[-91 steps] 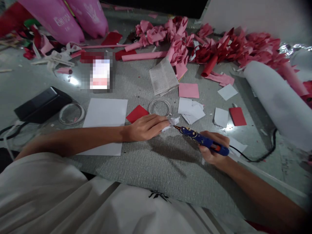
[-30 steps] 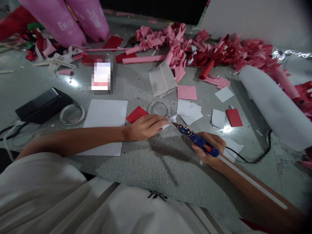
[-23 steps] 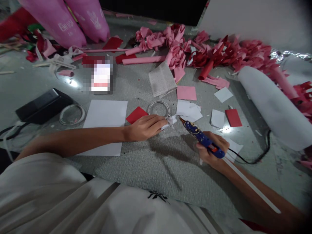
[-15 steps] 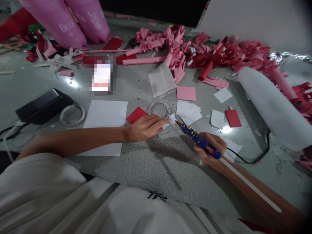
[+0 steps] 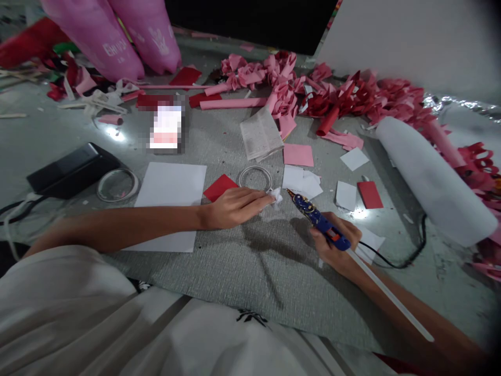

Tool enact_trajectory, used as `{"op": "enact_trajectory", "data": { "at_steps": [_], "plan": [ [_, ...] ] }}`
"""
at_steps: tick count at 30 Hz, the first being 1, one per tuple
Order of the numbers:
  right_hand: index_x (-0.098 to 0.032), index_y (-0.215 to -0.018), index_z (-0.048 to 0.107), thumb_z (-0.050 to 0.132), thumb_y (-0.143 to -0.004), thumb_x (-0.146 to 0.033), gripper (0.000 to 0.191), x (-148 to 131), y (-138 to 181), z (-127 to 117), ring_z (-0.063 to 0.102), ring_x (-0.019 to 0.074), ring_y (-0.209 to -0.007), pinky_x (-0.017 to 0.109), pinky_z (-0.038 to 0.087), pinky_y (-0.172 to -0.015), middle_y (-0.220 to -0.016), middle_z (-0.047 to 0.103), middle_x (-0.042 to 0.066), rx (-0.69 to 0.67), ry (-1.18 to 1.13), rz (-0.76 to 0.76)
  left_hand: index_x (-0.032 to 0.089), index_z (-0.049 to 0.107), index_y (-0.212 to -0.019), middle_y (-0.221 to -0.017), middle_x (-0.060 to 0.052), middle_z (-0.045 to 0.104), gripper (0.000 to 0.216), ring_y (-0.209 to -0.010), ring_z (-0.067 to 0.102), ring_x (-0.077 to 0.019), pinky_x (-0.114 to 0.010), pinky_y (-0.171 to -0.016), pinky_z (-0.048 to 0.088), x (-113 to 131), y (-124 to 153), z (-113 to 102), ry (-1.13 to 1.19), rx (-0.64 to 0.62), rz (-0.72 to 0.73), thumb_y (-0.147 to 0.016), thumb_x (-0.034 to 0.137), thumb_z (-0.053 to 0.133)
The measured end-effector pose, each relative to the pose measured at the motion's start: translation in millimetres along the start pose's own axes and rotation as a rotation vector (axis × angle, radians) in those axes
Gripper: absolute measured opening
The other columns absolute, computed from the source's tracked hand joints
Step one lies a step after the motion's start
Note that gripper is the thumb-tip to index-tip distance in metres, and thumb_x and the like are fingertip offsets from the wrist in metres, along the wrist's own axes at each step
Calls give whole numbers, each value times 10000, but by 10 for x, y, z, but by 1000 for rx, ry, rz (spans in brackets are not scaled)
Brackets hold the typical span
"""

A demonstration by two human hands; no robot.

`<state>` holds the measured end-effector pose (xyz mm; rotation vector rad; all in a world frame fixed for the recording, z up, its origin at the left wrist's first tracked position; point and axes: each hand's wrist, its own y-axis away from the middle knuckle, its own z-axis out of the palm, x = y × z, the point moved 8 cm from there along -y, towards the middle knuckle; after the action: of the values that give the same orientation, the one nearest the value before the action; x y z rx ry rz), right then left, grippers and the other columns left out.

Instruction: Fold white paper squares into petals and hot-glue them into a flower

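My left hand (image 5: 237, 207) is closed on a small crumpled piece of white paper (image 5: 276, 196), which pokes out past the fingertips. In my right hand (image 5: 338, 235) is a blue glue gun (image 5: 319, 220), gripped round its body, with a long white glue stick (image 5: 391, 296) coming out of its back end. The gun's nozzle points at the white paper, a small gap away from it. Just behind my left fingers lies a thin white ring (image 5: 255, 168), and a red paper square (image 5: 219, 188) is partly behind that hand.
A white sheet (image 5: 172, 184) lies under my left forearm. Pink and red paper flowers (image 5: 352, 96) line the back, beside a white roll (image 5: 434, 180). Pink bottles (image 5: 146, 36), a black box (image 5: 72, 169) and a tape roll (image 5: 117, 185) are at left. Paper squares (image 5: 346, 196) lie near the gun.
The glue gun's nozzle has drawn slightly away from the white paper, to the right. My left hand keeps its hold on the paper, and the view has shifted a little.
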<state>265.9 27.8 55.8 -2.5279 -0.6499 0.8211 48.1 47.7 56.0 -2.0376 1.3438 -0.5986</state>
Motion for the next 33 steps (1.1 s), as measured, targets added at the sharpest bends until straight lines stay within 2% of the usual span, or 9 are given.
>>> {"op": "enact_trajectory", "data": {
  "at_steps": [7,13,16,25,33],
  "plan": [
    [-219,-893,612,614,-987,-468,266,-33,-22,-1,495,111,-478,256,373,-494,-594,553,-31,9,-5,-40,135,641,-1178,-1192,-133,765,179,-1007,779,-191,-311,-872,665,-5,18,9,-10,-10,0,-1007,121,592],
    [-231,-916,608,608,-1000,-446,231,-43,-32,4,489,113,-454,261,376,-486,-580,546,-27,24,12,-64,120,645,-1216,-1234,-163,752,216,-1147,748,-236,-346,-914,667,0,13,-1,26,-16,29,-1013,110,575],
    [-225,-899,611,629,-982,-445,236,-38,-25,5,475,107,-436,256,364,-469,-577,557,-32,40,9,-65,134,643,-1234,-1241,-148,752,226,-1166,740,-222,-338,-938,662,-11,16,-2,25,-4,20,-1020,117,571],
    [-212,-871,655,634,-938,-413,213,32,5,39,526,125,-471,255,396,-489,-597,614,-15,29,22,5,134,588,-1355,-1265,-141,745,323,-1192,727,-213,-350,-970,652,-40,52,29,26,-13,-7,-1033,139,564],
    [-211,-868,651,655,-930,-395,194,63,30,59,505,119,-457,257,379,-486,-587,592,-26,33,23,14,149,538,-1404,-1156,-110,780,400,-1079,769,-196,-315,-878,672,-56,72,34,8,15,-37,-1009,90,557]
  ]
}}
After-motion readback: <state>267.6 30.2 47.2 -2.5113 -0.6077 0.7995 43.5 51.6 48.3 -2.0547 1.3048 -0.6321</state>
